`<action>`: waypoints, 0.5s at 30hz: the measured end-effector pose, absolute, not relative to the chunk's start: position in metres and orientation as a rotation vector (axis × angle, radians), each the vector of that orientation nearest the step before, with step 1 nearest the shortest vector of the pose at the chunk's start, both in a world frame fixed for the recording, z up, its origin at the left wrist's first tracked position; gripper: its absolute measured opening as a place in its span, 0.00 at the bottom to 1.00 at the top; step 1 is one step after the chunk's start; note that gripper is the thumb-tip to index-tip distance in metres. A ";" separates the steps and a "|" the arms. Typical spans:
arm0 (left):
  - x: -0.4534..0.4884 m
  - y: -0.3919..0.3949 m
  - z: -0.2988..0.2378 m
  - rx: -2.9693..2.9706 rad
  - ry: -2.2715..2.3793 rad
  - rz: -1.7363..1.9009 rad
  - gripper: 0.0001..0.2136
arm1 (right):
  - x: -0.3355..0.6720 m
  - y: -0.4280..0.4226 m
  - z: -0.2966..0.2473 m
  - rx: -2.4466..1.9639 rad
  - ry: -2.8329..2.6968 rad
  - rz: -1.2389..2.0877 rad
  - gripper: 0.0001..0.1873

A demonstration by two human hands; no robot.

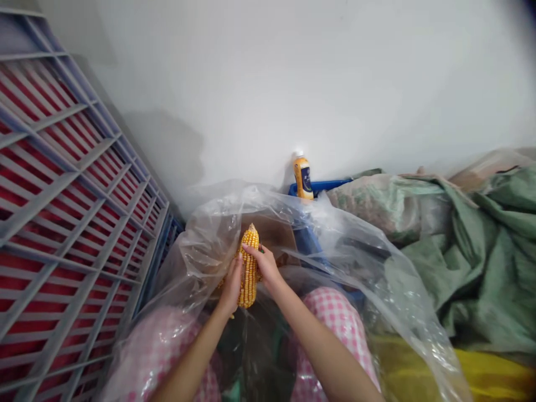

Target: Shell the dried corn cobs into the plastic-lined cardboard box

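Note:
A dried yellow corn cob (249, 267) stands upright between both of my hands, above my lap. My left hand (231, 286) grips its lower left side, fingers closed round it. My right hand (264, 267) holds its upper right side, with the thumb laid across the kernels. A large clear plastic sheet (355, 262) is spread over my knees and round the cob. My pink checked trousers (335, 318) show beneath the plastic.
A grey and red slatted crate rack (62, 212) stands close on the left. An orange bottle (302, 176) stands by the white wall on a blue crate (322, 185). Green woven sacks (469, 245) pile up on the right, with yellow material (494, 374) below them.

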State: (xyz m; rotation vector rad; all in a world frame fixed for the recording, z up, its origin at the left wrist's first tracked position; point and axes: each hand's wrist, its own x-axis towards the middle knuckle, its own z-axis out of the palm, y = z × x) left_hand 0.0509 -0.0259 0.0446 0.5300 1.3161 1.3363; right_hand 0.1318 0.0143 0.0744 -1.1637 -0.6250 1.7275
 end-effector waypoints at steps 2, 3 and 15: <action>0.050 -0.027 0.045 0.580 1.342 1.314 0.15 | 0.131 0.015 0.074 -1.160 -0.633 1.729 0.21; 0.050 -0.027 0.044 0.597 1.344 1.311 0.16 | 0.131 0.015 0.074 -1.159 -0.640 1.724 0.21; 0.038 -0.023 0.043 0.796 1.452 1.289 0.16 | 0.139 0.015 0.085 -1.204 -0.668 1.724 0.20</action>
